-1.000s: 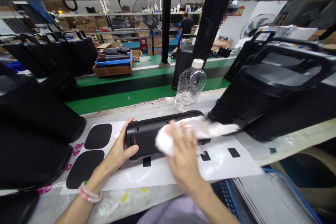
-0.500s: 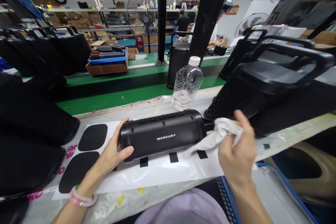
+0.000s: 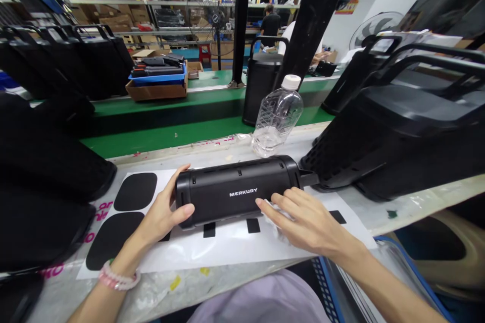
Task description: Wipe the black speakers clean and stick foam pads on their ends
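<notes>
On the glossy white sheet (image 3: 227,252): a black casing (image 3: 238,189), long and boxy with rounded edges, lies lengthwise, pale MERKURY lettering facing front.
Left hand (image 3: 164,212): clamped on the casing's left end, thumb against the smooth front; a pink-and-white beaded bracelet (image 3: 117,281) circles the wrist.
Right hand (image 3: 314,227): apart from the left, fingers bent over a soft white cloth (image 3: 277,227), mostly hidden, at the casing's lower front.
Black patches: flat; two big rounded squares (image 3: 135,192) left, small rectangles (image 3: 253,225) along the front.
Bottle (image 3: 278,116): clear patterned plastic, white cap, upright behind the casing.
Surface (image 3: 151,295): pale, film-covered, creased, flecked with yellow scraps.
Tall black units (image 3: 409,126), right: perforated sides, looped handles.
</notes>
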The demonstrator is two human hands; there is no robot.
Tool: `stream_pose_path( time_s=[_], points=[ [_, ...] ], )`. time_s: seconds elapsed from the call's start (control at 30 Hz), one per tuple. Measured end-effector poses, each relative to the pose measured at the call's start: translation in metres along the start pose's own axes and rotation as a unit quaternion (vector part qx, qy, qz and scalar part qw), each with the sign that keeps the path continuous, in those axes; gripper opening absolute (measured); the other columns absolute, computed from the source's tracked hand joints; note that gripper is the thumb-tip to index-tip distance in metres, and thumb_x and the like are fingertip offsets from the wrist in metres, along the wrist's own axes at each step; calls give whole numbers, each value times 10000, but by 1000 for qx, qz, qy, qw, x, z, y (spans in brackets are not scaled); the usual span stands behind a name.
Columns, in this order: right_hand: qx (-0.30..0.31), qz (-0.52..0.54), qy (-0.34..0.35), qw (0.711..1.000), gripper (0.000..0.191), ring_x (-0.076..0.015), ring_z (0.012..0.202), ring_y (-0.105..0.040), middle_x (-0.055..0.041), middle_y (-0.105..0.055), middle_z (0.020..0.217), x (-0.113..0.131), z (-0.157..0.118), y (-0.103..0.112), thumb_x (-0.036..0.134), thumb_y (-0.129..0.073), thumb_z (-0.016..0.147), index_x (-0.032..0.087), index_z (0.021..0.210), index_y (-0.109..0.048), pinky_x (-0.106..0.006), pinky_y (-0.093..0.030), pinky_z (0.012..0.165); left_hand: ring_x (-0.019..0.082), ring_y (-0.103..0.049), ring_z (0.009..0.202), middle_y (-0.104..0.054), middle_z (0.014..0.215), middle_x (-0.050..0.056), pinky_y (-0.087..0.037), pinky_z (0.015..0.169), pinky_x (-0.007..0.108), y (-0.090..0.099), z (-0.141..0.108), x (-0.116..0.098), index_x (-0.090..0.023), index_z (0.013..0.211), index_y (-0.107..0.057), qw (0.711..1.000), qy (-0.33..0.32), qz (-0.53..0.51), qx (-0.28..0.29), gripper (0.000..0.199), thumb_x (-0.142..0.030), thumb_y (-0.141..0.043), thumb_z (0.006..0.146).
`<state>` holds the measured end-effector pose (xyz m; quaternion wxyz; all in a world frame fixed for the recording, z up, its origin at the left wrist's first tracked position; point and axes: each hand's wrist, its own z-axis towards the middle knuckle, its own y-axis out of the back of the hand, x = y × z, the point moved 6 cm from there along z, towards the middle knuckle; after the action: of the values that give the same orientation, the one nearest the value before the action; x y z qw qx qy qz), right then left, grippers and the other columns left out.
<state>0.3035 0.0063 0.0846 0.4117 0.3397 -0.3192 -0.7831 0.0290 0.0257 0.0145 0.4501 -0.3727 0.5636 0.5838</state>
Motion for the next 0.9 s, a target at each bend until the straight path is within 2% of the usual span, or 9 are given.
stream_pose_path(
  time_s=[0.2, 0.67, 0.9],
  points=[
    [5, 15, 22, 1000, 286, -163, 688, -516, -93, -670, 875, -3, 2, 2, 58, -421, 927, 88, 1146, -602, -305, -453, 627, 331, -548, 1253, -542, 1384, 134, -423, 1076, 416, 0, 0, -3, -194, 1487, -303, 1000, 8, 7, 3, 955, -630, -680, 726],
    [-4, 32, -5, 999, 293, -149, 688, -517, -76, -650, 869, -4, 1, 1, 66, -426, 930, 137, 1160, -593, -293, -449, 629, 327, -529, 1272, -534, 1393, 119, -400, 1093, 412, 1, -2, 1, -218, 1485, -307, 1000, -4, -3, 5, 910, -603, -677, 749],
    [5, 44, -4, 999, 308, -171, 711, -524, -101, -653, 891, -4, -1, 0, 35, -465, 896, 96, 1174, -582, -311, -455, 634, 325, -524, 1278, -519, 1409, 120, -400, 1094, 410, 0, -1, 1, -226, 1488, -299, 1000, -7, -5, 8, 909, -595, -682, 751]
  ],
)
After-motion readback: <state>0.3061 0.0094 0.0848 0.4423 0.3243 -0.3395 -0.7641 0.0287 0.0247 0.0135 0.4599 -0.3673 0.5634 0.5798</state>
